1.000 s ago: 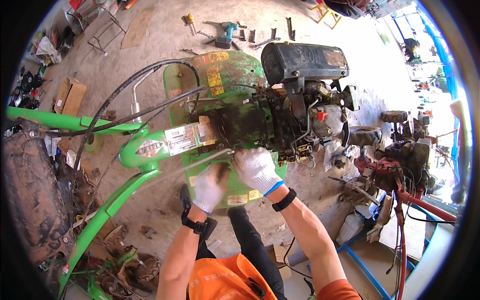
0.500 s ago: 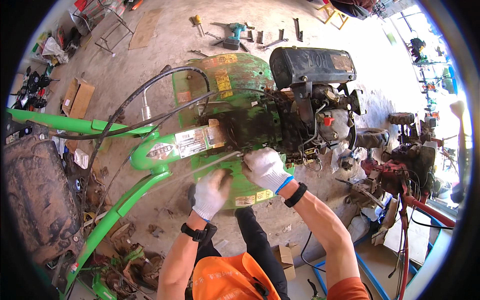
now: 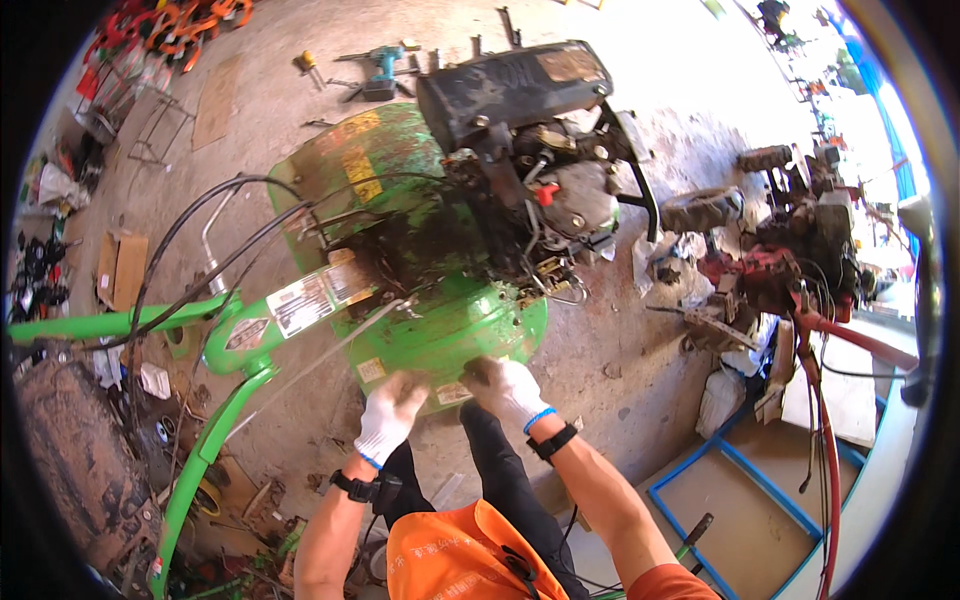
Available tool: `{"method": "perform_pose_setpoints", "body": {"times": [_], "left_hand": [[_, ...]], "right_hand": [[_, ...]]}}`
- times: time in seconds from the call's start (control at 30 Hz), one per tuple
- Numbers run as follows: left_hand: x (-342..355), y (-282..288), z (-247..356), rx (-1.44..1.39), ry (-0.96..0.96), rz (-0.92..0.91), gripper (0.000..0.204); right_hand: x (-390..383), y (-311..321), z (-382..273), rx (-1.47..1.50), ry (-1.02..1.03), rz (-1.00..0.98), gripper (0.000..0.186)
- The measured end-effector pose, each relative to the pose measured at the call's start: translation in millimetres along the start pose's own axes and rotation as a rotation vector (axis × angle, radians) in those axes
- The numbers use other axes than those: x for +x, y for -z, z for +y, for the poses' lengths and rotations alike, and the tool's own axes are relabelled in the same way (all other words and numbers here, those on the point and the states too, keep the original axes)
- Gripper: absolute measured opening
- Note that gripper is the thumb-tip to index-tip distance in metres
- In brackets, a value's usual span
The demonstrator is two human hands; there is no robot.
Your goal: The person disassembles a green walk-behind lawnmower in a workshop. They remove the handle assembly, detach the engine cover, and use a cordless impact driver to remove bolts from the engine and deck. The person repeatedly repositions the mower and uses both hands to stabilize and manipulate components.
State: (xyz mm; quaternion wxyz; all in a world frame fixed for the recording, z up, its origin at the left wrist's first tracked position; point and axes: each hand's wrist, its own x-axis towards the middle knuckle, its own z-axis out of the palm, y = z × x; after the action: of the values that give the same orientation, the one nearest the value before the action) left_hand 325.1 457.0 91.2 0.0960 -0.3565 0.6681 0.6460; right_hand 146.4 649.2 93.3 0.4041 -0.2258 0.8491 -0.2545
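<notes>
My left hand point(image 3: 393, 408), in a white knitted glove, is over the near edge of a green machine cover point(image 3: 450, 325). Its dirty fingertips are smeared by motion, so their grip is unclear. A little to the right, my right hand point(image 3: 508, 390) wears the same kind of glove with a blue cuff. Its darkened fingers curl inward near the cover's rim; whatever they hold is hidden. Beyond both hands, a thin grey rod point(image 3: 362, 328) runs slantwise to the cover. A dirty engine point(image 3: 575, 200) with a black muffler point(image 3: 515, 88) sits at the cover's far right.
Green handlebars point(image 3: 205, 440) with black cables point(image 3: 165, 255) extend left. A teal cordless drill point(image 3: 382, 72) and a yellow-handled screwdriver point(image 3: 308, 66) lie on the floor beyond. A red machine point(image 3: 765, 265) stands right, near a blue frame point(image 3: 765, 480). Cardboard point(image 3: 122, 270) lies far left.
Both hands have drawn back from the cover's middle, beside the rod's end, to its near edge. The view has shifted, so the machine appears further left.
</notes>
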Motion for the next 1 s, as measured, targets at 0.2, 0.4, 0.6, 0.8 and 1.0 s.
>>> {"method": "perform_pose_setpoints", "body": {"times": [0.2, 0.4, 0.6, 0.8, 1.0], "left_hand": [[-0.3, -5.7, 7.1, -0.178, 0.073, -0.069, 0.033], [55.3, -49.4, 62.5, -0.152, -0.03, -0.118, 0.034], [141.5, -121.4, 88.0, -0.049, -0.132, -0.18, 0.033], [135.4, -120.0, 55.7, -0.073, -0.156, -0.308, 0.053], [134.4, -73.5, 62.7, -0.072, -0.271, -0.22, 0.059]], "right_hand": [[-75.9, -48.5, 32.4, 0.193, -0.145, -0.089, 0.04], [-112.8, -101.8, 23.4, 0.499, -0.257, -0.075, 0.043], [-120.4, -120.9, 46.7, 0.679, -0.33, 0.002, 0.043], [-101.2, -142.8, 65.4, 0.814, -0.352, 0.357, 0.039], [-46.8, -162.1, 56.1, 1.163, -0.306, 0.863, 0.029]]}}
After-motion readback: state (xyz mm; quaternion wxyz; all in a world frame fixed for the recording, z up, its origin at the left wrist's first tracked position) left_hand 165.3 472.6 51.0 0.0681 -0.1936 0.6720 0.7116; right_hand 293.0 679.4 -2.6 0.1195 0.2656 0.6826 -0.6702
